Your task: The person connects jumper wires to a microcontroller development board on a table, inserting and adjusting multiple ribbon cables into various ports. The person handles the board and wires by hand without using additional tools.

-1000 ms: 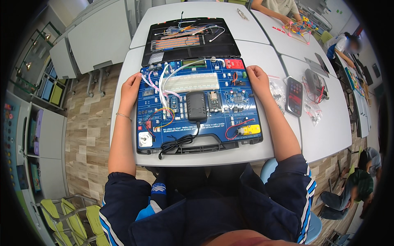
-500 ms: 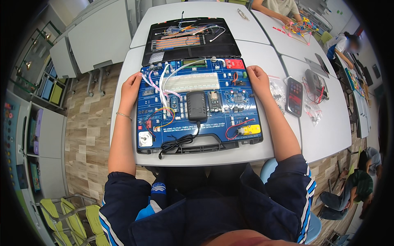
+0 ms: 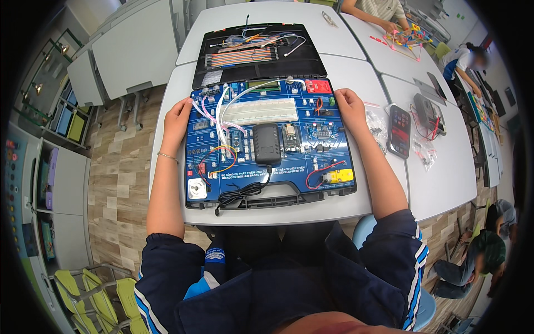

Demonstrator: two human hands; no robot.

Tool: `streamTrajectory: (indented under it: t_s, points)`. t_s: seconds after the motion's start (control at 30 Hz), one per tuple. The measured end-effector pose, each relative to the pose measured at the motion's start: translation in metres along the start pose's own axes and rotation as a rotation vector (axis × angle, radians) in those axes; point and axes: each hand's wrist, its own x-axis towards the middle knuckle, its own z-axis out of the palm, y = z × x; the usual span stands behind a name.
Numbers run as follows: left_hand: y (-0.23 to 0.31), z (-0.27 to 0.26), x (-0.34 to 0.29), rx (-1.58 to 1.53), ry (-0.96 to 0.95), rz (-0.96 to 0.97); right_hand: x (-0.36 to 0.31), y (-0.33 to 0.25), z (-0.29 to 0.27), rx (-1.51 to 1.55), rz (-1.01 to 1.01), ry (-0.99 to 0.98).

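An open black case with a blue electronics board [image 3: 311, 150] lies on the white table [image 3: 278, 210] in front of me. My left hand [image 3: 178, 114] grips the case's left edge, my right hand [image 3: 351, 106] grips its right edge. A white breadboard [image 3: 258, 111] with coloured jumper wires sits at the board's top. A black power adapter [image 3: 267, 143] rests in the middle, its coiled cable [image 3: 239, 195] near the front handle. The case lid [image 3: 258, 53] lies flat behind, holding ribbon wires.
A phone [image 3: 399, 130], small plastic bags and a black device with red wires [image 3: 427, 113] lie on the table to the right. Other people work at the far right tables. Grey desks stand at the left, green chairs at the lower left.
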Motion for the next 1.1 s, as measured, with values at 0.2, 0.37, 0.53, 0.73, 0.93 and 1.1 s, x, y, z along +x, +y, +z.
streamTrajectory:
  t_s: [0.2,0.37,0.53,0.73,0.93,1.1]
  points:
    - [-0.002,-0.002,-0.001,-0.045,0.013,0.021,0.003,0.007,0.002,0.003,-0.005,-0.003]
    - [-0.005,-0.001,-0.001,-0.03,0.091,0.222,0.004,0.012,0.003,0.034,-0.083,0.0]
    - [0.018,-0.001,-0.007,0.063,0.003,0.303,0.004,0.011,-0.005,0.004,-0.013,-0.048]
    - [0.029,-0.001,-0.014,0.272,0.072,0.301,0.004,0.01,-0.006,0.045,0.013,-0.073]
    - [0.024,0.0,-0.013,0.287,0.099,0.33,0.006,0.01,-0.005,0.027,0.017,-0.067]
    - [0.032,0.001,-0.015,0.3,0.101,0.339,0.004,0.007,-0.005,-0.001,0.01,-0.051]
